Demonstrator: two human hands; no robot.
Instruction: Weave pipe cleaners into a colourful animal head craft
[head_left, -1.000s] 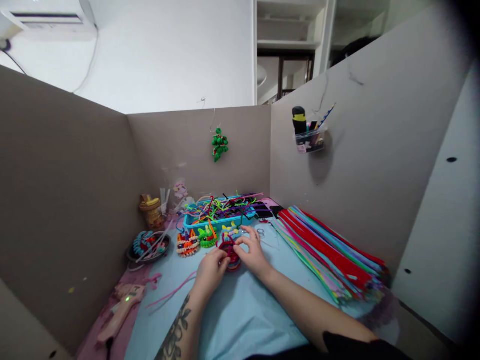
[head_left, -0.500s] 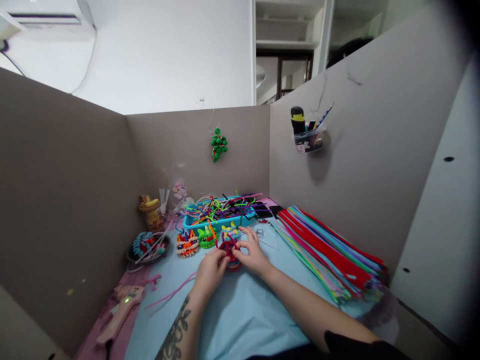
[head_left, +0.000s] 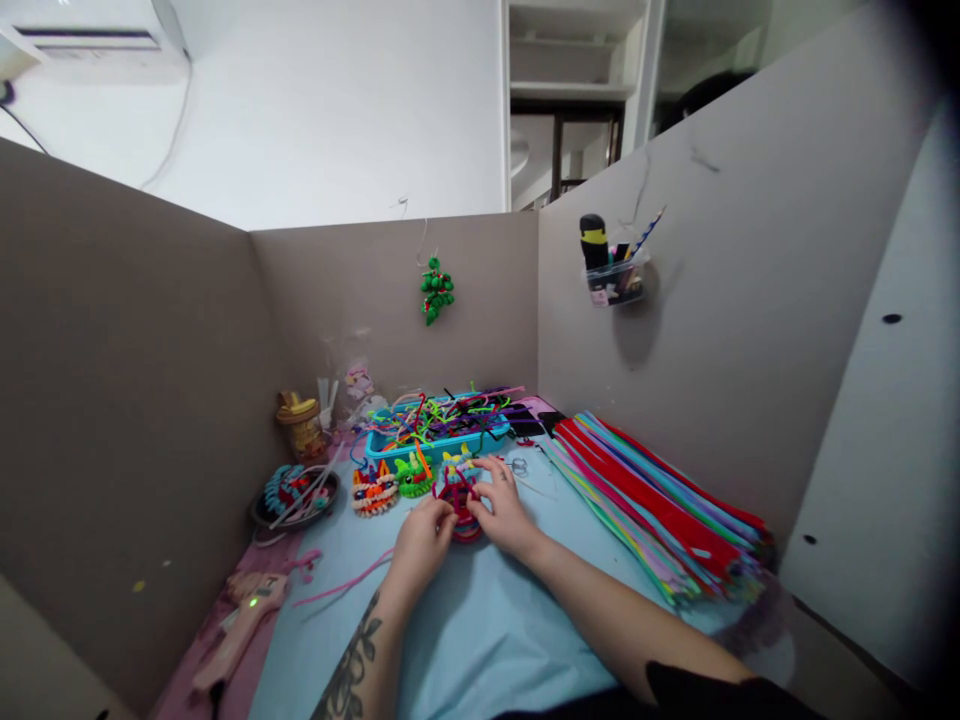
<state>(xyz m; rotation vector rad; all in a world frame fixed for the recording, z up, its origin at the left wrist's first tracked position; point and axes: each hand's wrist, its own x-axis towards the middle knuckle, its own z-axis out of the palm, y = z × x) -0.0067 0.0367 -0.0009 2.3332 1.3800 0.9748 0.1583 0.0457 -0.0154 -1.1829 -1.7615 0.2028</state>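
Both hands at centre of light-blue table cover [head_left: 480,640], meeting over a small red pipe-cleaner piece [head_left: 459,500]. Left hand [head_left: 421,545] curled, fingertips pinched on the piece's near-left edge. Right hand [head_left: 504,510] partly closed, thumb and forefinger on the right edge, remaining fingers loosely spread above. Piece resting on or just above the cover; contact underneath not discernible. Just behind it, row of finished figures: orange [head_left: 374,488], green [head_left: 412,474], blue-yellow [head_left: 459,462]. Behind those, blue tray [head_left: 420,441] heaped with mixed pipe-cleaner offcuts. Right side: long stack of straight pipe cleaners [head_left: 660,505] along the partition. Left: dark dish [head_left: 294,495], pink glue gun [head_left: 240,620], loose pink pipe cleaner [head_left: 345,580] near left wrist. Green ornament [head_left: 436,288] hanging on back partition.
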